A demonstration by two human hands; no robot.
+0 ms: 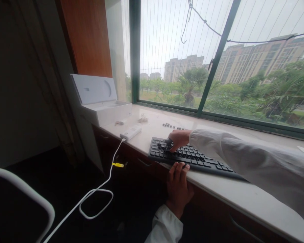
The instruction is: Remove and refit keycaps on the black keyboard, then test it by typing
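I'm mid-way through pulling keycaps off the black keyboard (190,158) on the sill (243,194) — my right hand (178,139) pinches a cap near its far-left corner, my left hand (177,184) braces the near edge, fingers together. Next comes, I'd judge, a straight upward tug.

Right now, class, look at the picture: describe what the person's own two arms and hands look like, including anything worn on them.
Both arms wear loose, long white sleeves of thin, creased fabric. The right sleeve ends in a gathered cuff at the wrist; the left sleeve shows only its cuff end at the bottom edge. The left hand and right hand are bare: no gloves, and no rings or watch can be made out.
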